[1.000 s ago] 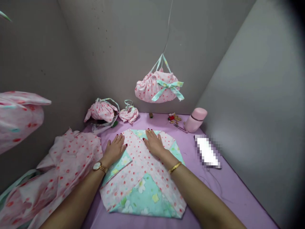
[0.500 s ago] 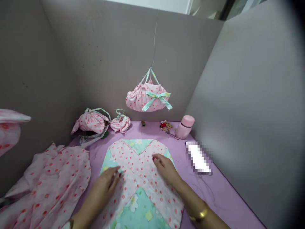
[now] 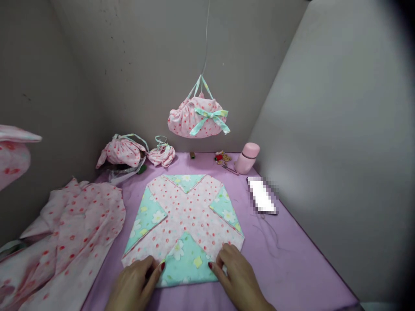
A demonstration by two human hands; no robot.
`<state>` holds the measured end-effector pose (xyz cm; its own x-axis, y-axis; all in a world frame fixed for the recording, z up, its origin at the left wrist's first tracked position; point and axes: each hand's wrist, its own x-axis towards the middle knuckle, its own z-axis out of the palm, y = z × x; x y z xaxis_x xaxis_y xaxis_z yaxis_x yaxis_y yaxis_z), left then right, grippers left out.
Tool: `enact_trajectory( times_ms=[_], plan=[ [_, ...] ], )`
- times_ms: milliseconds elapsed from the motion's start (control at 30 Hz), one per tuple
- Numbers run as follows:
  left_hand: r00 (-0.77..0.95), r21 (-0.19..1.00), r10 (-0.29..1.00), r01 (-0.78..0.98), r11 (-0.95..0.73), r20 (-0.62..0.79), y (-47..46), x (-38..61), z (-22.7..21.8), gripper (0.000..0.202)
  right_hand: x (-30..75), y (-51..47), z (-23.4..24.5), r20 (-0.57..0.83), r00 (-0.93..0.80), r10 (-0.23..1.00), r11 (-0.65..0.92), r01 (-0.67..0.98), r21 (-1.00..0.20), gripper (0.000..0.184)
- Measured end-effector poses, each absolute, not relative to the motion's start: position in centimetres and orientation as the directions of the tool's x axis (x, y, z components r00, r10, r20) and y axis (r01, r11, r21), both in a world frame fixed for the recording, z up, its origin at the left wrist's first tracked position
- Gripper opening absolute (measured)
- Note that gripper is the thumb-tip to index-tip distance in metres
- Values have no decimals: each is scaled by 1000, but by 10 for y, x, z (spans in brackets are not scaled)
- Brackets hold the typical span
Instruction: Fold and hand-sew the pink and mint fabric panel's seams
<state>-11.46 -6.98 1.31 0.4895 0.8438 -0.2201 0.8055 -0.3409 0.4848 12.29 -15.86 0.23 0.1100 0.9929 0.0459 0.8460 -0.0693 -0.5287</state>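
My left hand [image 3: 134, 285] and right hand [image 3: 236, 276] sit at the bottom centre of the frame, fingers curled onto the near edge of the pink dotted cloth [image 3: 184, 211], either side of its lower mint flap [image 3: 186, 259]. I cannot tell whether either hand pinches it. The cloth lies flat on the lilac surface [image 3: 285, 268], its 4 mint flaps folded inward.
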Motion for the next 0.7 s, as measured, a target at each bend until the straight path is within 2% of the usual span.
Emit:
enact_trajectory(
  times_ms=[233,333,433,500,567,633,700],
  plan=[
    [426,470,889,828,-307,-170,-76,-117,0,25,120,-161,-15,167,200,965,-116,903,-414,24],
    [434,415,896,834,-363,-90,-76,-121,-5,26,122,-164,-14,186,213,959,-129,915,-382,28],
    [474,338,878,818,-465,60,-76,-126,-9,28,123,-166,-6,183,237,954,-142,896,-420,27],
    [559,239,785,750,-616,267,-77,-127,-12,32,122,-165,0,228,210,951,-90,890,-447,24],
    [692,79,581,612,-787,429,-78,-121,-15,36,117,-162,1,287,59,956,67,910,-410,27],
    [816,-51,406,465,-884,413,-80,-112,-18,44,111,-159,-3,284,-186,941,277,905,-323,44],
    [866,-106,341,403,-909,365,-82,-103,-20,62,107,-156,-13,210,-371,905,418,868,-268,66]
  ],
)
